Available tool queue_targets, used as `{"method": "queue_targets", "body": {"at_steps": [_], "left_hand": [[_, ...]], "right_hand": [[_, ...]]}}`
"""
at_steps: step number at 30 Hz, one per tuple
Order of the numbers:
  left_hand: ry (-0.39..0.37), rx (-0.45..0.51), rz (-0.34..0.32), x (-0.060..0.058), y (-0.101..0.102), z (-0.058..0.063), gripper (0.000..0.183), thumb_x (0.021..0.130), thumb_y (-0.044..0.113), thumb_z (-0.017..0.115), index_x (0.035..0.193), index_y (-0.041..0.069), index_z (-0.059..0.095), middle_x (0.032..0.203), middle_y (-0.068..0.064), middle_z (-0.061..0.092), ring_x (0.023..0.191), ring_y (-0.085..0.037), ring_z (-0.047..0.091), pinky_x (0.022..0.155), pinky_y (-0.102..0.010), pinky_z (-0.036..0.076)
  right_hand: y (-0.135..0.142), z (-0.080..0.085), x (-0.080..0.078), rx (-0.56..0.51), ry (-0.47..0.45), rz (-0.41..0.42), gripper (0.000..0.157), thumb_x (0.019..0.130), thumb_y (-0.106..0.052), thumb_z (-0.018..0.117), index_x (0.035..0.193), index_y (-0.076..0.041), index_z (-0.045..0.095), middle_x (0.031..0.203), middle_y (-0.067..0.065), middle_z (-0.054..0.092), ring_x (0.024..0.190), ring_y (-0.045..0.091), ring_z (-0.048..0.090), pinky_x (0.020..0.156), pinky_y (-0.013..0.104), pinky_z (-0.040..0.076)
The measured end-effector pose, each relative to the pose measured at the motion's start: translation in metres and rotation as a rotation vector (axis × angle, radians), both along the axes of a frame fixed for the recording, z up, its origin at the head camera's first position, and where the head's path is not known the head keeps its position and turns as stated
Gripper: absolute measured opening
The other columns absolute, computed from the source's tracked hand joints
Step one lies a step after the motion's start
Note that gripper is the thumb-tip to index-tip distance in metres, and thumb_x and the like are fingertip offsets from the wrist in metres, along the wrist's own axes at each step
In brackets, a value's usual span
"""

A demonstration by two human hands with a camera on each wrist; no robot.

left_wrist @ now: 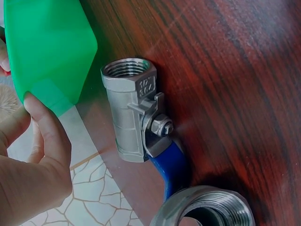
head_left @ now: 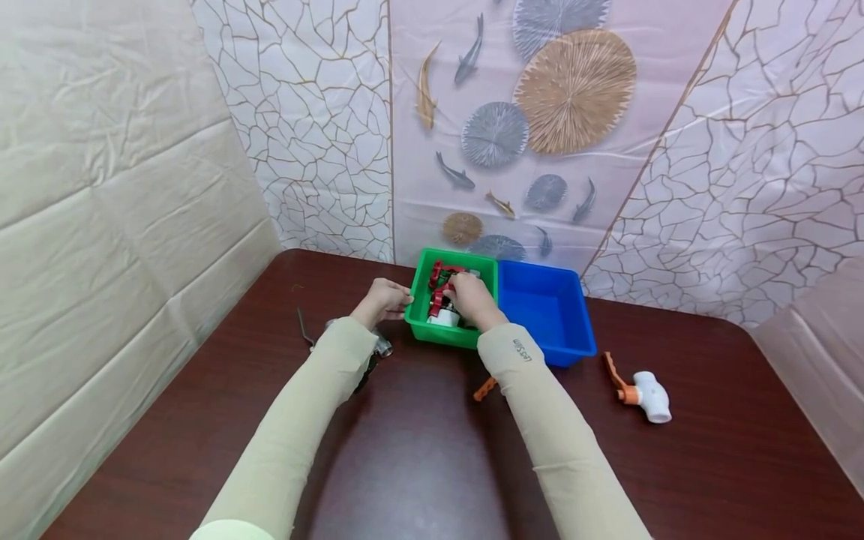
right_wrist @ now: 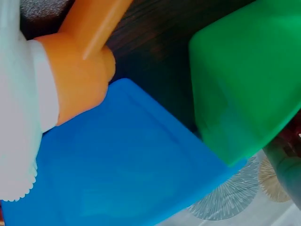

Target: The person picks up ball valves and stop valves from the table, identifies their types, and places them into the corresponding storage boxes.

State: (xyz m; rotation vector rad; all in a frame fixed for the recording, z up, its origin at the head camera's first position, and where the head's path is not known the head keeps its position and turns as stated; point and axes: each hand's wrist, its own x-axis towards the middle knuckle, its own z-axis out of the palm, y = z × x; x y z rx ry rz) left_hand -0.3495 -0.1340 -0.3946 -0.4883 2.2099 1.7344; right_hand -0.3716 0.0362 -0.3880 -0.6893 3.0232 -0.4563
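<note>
At the back of the table, my left hand pinches the left rim of a green bin; in the left wrist view the fingertips meet the edge of its wall. My right hand reaches down inside the bin, its fingers curled round a red-handled valve, partly covered by the hand. Other red-handled pieces and a white fitting lie in the bin. Only part of the right hand appears at the right edge of the right wrist view.
A blue bin adjoins the green one on the right. A white valve with an orange handle lies farther right, and another orange handle shows beside the right sleeve. Near the left hand lie metal valves, one with a blue handle.
</note>
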Motion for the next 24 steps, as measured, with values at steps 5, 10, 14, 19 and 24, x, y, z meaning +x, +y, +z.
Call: {"method": "queue_targets", "body": {"at_steps": [5, 10, 14, 19, 24], "left_hand": [[0.001, 0.0, -0.001, 0.001, 0.003, 0.001, 0.03, 0.084, 0.006, 0.057, 0.113, 0.0, 0.058, 0.111, -0.018, 0.058, 0.063, -0.013, 0.054, 0.056, -0.024, 0.05], [0.013, 0.004, -0.003, 0.003, 0.004, 0.001, 0.028, 0.084, 0.006, 0.056, 0.112, 0.0, 0.058, 0.111, -0.018, 0.058, 0.066, -0.015, 0.056, 0.056, -0.023, 0.049], [0.015, 0.007, -0.007, 0.003, 0.005, 0.001, 0.029, 0.084, 0.006, 0.056, 0.113, 0.0, 0.058, 0.111, -0.018, 0.058, 0.074, -0.018, 0.057, 0.054, -0.023, 0.048], [0.01, 0.018, 0.001, 0.005, 0.004, 0.003, 0.03, 0.084, 0.006, 0.056, 0.113, 0.0, 0.057, 0.112, -0.018, 0.058, 0.076, -0.018, 0.058, 0.055, -0.023, 0.049], [0.001, 0.007, 0.014, 0.004, 0.002, 0.004, 0.029, 0.083, 0.006, 0.057, 0.112, 0.001, 0.059, 0.103, -0.015, 0.06, 0.064, -0.014, 0.056, 0.067, -0.029, 0.052]], "right_hand": [[0.001, 0.0, 0.0, 0.005, -0.004, -0.019, 0.021, 0.09, -0.02, 0.05, 0.077, -0.007, 0.059, 0.072, 0.007, 0.058, 0.069, 0.019, 0.056, 0.063, 0.03, 0.044], [0.006, -0.002, -0.002, -0.024, -0.039, 0.007, 0.019, 0.09, -0.019, 0.049, 0.086, -0.005, 0.061, 0.081, 0.01, 0.06, 0.075, 0.021, 0.057, 0.067, 0.03, 0.045], [0.011, -0.002, -0.002, -0.019, -0.062, 0.048, 0.027, 0.091, -0.02, 0.048, 0.11, -0.003, 0.058, 0.105, 0.014, 0.06, 0.096, 0.024, 0.057, 0.081, 0.035, 0.047], [0.017, 0.0, -0.001, -0.015, -0.083, 0.076, 0.04, 0.091, -0.021, 0.047, 0.126, -0.002, 0.047, 0.125, 0.015, 0.05, 0.116, 0.028, 0.046, 0.095, 0.039, 0.04], [0.022, 0.003, 0.0, -0.031, -0.09, 0.078, 0.039, 0.09, -0.02, 0.049, 0.125, -0.003, 0.047, 0.124, 0.015, 0.051, 0.114, 0.027, 0.048, 0.094, 0.039, 0.041]]}}
